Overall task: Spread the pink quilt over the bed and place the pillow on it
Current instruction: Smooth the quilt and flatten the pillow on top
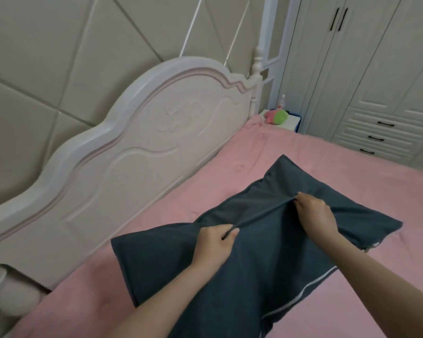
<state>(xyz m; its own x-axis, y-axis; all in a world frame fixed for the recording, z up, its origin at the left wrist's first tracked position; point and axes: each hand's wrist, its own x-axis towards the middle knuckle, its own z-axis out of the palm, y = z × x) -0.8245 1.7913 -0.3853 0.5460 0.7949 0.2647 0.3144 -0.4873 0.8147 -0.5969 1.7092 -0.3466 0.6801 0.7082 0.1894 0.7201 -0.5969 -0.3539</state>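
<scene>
I see the dark grey-blue pillow (266,240) lying on the pink quilt (327,167) in the lower centre of the frame, its long axis running on a diagonal from the lower left toward the upper right. One corner points up toward the headboard side at the centre of the frame, another points to the right edge, and the near end runs out of the bottom of the picture. A pale piped seam shows along its lower right edge.

My left hand (215,242) pinches a raised fold of the pillow's cover near the middle of the pillow, thumb and fingers curled round the cloth. My right hand (315,213) grips the same ridge of fabric further up and to the right, so a taut crease runs between the two hands.

The quilt lies flat across the bed, reaching the white carved headboard (122,164) that fills the left and centre. In the upper right stand pale wardrobe doors and drawers (376,93) with dark handles. Between bed and wardrobe, a small nightstand (289,121) carries a pink and green plush toy (276,116) and a small bottle (282,101), too small to make out well.

Both forearms cover part of the pillow's near end.
</scene>
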